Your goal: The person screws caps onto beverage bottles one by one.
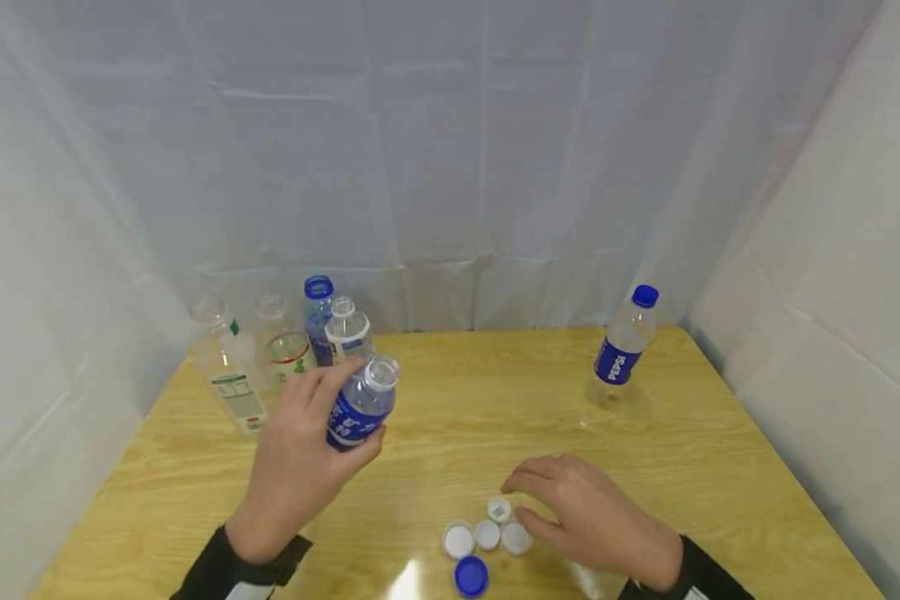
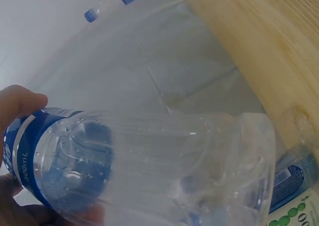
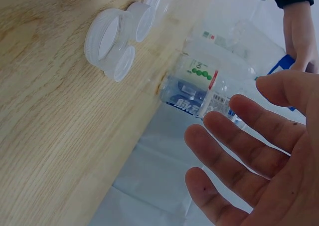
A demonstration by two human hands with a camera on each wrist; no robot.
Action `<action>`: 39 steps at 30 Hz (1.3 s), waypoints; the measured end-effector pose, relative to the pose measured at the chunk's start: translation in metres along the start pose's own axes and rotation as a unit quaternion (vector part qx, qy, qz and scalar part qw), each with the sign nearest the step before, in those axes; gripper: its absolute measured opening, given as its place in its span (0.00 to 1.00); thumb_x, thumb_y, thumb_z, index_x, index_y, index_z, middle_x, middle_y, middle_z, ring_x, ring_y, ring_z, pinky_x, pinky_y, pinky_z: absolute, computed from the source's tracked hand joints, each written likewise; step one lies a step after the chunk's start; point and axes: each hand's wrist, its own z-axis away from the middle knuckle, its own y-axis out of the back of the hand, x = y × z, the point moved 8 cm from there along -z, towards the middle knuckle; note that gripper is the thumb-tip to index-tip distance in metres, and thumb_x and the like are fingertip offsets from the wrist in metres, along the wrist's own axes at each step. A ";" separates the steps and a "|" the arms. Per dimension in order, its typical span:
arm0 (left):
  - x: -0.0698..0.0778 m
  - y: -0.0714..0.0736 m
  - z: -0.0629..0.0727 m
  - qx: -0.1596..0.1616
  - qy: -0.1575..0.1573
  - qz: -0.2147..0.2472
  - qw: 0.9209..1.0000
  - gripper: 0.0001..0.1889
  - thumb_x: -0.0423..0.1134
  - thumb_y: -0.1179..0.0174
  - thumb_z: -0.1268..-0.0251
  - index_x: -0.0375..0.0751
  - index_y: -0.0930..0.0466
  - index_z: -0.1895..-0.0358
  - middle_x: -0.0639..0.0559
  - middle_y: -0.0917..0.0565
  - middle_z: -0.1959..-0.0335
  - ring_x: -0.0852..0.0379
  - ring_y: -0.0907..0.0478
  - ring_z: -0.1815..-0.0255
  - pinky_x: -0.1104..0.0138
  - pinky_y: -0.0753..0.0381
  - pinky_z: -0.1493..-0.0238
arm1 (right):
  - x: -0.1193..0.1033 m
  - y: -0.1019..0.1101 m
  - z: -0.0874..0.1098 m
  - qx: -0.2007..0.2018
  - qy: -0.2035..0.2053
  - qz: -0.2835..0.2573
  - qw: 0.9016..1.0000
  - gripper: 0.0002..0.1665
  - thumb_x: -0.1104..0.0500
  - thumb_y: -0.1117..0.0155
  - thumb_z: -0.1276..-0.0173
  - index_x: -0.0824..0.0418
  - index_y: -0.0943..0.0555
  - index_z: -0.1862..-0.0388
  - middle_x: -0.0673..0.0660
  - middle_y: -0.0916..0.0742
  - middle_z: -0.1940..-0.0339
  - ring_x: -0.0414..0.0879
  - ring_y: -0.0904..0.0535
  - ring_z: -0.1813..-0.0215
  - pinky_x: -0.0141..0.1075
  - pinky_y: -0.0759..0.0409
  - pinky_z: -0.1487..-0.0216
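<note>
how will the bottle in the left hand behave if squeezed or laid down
The bottle looks empty, so it's probably light. Its clear, thin-looking plastic may flex. Its rounded body could roll on its side.

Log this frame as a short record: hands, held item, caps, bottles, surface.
left_hand: left hand grips the blue-labelled bottle
held_bottle: tilted, neck up and to the right in the head view
right_hand: right hand holds nothing, fingers apart, near the white caps
caps: four white, plus one blue cap, grouped together
far_left: four other bottles, standing
far_right: Pepsi bottle, standing, blue lid on
surface: wood-grain table
</note>
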 end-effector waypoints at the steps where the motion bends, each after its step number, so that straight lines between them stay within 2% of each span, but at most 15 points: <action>1: 0.002 0.000 0.000 0.000 -0.005 0.000 1.000 0.43 0.46 0.19 0.55 0.50 0.25 0.30 0.41 0.17 0.47 0.44 0.21 0.49 0.48 0.15 0.56 | 0.000 -0.001 0.000 0.000 0.000 -0.001 1.000 0.13 0.53 0.31 0.26 0.46 0.13 0.45 0.42 0.11 0.49 0.36 0.14 0.48 0.41 0.14 0.48; 10: 0.017 -0.002 0.003 -0.008 -0.041 0.000 0.999 0.47 0.47 0.16 0.59 0.54 0.25 0.28 0.43 0.17 0.46 0.45 0.20 0.46 0.49 0.13 0.54 | 0.000 -0.004 0.001 0.004 0.007 -0.004 1.000 0.13 0.53 0.32 0.25 0.46 0.13 0.44 0.41 0.11 0.48 0.36 0.15 0.48 0.39 0.15 0.50; 17: 0.031 -0.003 0.005 -0.016 -0.072 0.005 0.997 0.48 0.49 0.14 0.63 0.55 0.24 0.30 0.47 0.17 0.46 0.51 0.21 0.48 0.54 0.12 0.58 | -0.001 -0.005 0.000 -0.002 0.007 -0.011 1.000 0.12 0.54 0.32 0.26 0.47 0.13 0.45 0.42 0.11 0.48 0.37 0.14 0.48 0.38 0.15 0.51; 24: 0.040 -0.006 0.008 -0.034 -0.076 0.009 0.996 0.49 0.50 0.14 0.63 0.57 0.25 0.28 0.49 0.18 0.47 0.56 0.21 0.51 0.58 0.12 0.60 | -0.001 -0.008 0.000 -0.019 0.003 -0.024 1.000 0.12 0.53 0.33 0.24 0.48 0.13 0.44 0.43 0.11 0.47 0.37 0.14 0.46 0.40 0.14 0.49; 39: 0.045 -0.017 0.015 -0.063 -0.085 0.015 0.994 0.49 0.53 0.13 0.63 0.57 0.25 0.29 0.52 0.19 0.48 0.58 0.22 0.51 0.61 0.12 0.60 | -0.005 -0.014 -0.002 -0.018 0.015 -0.007 1.000 0.12 0.53 0.34 0.25 0.48 0.13 0.45 0.42 0.11 0.48 0.37 0.14 0.46 0.39 0.14 0.49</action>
